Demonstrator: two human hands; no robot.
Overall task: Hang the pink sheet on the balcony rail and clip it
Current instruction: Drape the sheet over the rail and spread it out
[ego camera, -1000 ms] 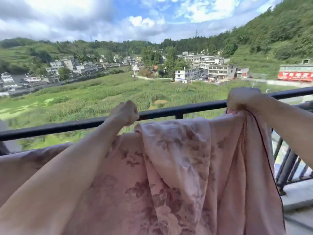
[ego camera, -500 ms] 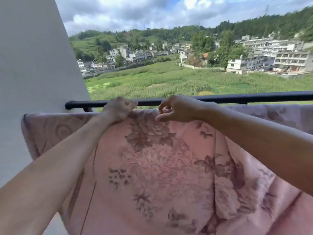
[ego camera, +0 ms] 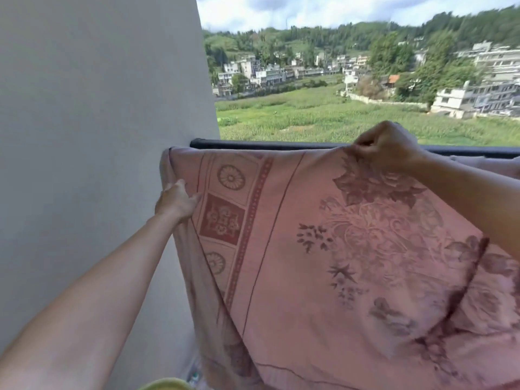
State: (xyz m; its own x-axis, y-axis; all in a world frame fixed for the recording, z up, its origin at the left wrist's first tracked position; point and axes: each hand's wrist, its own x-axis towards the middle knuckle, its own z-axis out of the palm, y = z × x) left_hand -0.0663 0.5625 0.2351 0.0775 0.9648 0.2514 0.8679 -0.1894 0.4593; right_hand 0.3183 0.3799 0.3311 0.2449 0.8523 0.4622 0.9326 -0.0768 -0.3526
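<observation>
The pink sheet (ego camera: 295,249), printed with dark flowers and a patterned border, drapes over the black balcony rail (ego camera: 253,144) and hangs down toward me. My left hand (ego camera: 176,201) grips the sheet's left side edge close to the wall, a little below the rail. My right hand (ego camera: 385,146) pinches the sheet's top fold at the rail, further right. No clip is visible.
A plain grey wall (ego camera: 98,136) fills the left side and meets the rail's end. Beyond the rail lie green fields, white buildings and wooded hills. A yellow-green object (ego camera: 166,385) peeks in at the bottom edge.
My view swung left to the wall end of the rail. My left hand dropped from the sheet's top down to its left side edge; my right hand stays pinching the top fold.
</observation>
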